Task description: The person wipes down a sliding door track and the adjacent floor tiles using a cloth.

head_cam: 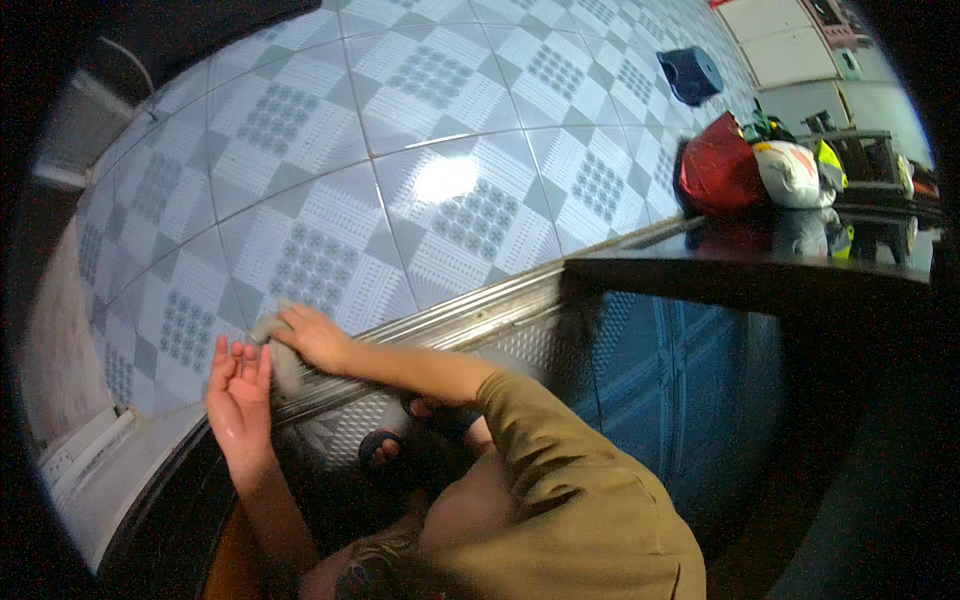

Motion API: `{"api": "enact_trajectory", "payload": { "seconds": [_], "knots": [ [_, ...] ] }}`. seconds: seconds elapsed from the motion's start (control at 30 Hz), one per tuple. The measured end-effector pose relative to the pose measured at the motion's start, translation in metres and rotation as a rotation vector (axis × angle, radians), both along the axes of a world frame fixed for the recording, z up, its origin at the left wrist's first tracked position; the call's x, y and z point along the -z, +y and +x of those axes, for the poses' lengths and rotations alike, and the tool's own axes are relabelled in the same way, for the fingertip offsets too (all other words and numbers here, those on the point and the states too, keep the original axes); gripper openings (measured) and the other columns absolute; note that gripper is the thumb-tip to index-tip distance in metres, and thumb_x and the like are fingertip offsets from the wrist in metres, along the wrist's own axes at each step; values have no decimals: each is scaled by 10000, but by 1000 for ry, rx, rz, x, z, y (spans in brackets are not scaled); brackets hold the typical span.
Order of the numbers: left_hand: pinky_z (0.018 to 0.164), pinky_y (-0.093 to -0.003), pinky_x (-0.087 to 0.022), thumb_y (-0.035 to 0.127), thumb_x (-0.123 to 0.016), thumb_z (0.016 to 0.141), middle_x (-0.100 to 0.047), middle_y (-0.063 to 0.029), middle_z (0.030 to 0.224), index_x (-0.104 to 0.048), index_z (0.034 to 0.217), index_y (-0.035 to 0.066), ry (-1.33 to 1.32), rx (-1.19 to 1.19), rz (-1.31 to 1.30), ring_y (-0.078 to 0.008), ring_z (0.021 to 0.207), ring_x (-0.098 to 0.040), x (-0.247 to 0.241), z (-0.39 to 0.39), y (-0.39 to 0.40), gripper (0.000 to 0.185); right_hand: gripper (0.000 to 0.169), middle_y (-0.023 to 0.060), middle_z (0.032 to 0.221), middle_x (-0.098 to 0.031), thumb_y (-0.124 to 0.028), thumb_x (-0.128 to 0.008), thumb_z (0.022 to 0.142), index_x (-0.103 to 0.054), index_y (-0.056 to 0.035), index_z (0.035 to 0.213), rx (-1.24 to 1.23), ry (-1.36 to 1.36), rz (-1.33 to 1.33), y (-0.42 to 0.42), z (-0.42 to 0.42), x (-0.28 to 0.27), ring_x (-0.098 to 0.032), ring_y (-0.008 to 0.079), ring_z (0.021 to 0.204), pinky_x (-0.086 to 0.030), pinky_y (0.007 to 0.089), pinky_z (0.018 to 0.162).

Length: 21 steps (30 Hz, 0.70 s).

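My right hand (315, 339) reaches across the metal threshold track (480, 319), its fingers gripping a greyish-white cloth (285, 367). The cloth is blurred and hangs down over the left end of the track, beside the tiled floor (300, 187). My left hand (241, 401) is just left of the cloth, palm up and fingers extended, with nothing in it. Whether its fingertips touch the cloth, I cannot tell.
A dark glossy ledge (750, 244) juts in at the right, with a red bag (716, 169) and a white bag (791, 172) by its far end. Farther back stands a blue plastic stool (694, 75). Below me is a sandalled foot (382, 448).
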<state>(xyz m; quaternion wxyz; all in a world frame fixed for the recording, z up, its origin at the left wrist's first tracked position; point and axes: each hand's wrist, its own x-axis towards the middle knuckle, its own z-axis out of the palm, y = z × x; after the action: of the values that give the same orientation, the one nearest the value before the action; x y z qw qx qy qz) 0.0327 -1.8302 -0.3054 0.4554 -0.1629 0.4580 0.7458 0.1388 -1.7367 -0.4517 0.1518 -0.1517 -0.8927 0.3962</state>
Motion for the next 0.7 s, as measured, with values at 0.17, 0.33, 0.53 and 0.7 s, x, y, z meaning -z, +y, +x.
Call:
{"api": "enact_trajectory", "payload": {
  "seconds": [0.17,0.33,0.53,0.7],
  "knots": [
    [1011,-443,-384,-13,-504,836,-545,-88,932,-410,1221,-1,-2,-59,86,-215,911,-528,-1,-14,-18,396,239,121,1033,-584,-50,-620,648,-637,-93,883,303,300,314,87,63,-83,-539,314,880,-435,407,739],
    [1017,-442,-375,-14,-516,829,-543,-85,935,-432,1196,5,-17,-40,148,-207,906,-528,2,-21,-6,377,334,158,1006,-589,69,-592,601,-644,-65,903,767,-188,569,111,250,-97,-555,333,903,-453,384,759],
    [994,-431,-392,-7,-509,836,-564,-64,915,-461,1169,27,-64,56,167,-197,876,-542,9,-6,7,338,385,260,1096,-442,-70,-564,733,-497,-27,1109,1076,-428,342,44,350,7,-431,417,1017,-357,491,876],
    [985,-426,-392,-11,-501,835,-572,-49,905,-480,1152,45,-93,52,133,-183,867,-546,-1,1,14,322,399,241,1083,-443,-166,-596,781,-503,-66,1157,753,-525,232,-22,280,-1,-445,411,991,-392,486,874]
  ]
}}
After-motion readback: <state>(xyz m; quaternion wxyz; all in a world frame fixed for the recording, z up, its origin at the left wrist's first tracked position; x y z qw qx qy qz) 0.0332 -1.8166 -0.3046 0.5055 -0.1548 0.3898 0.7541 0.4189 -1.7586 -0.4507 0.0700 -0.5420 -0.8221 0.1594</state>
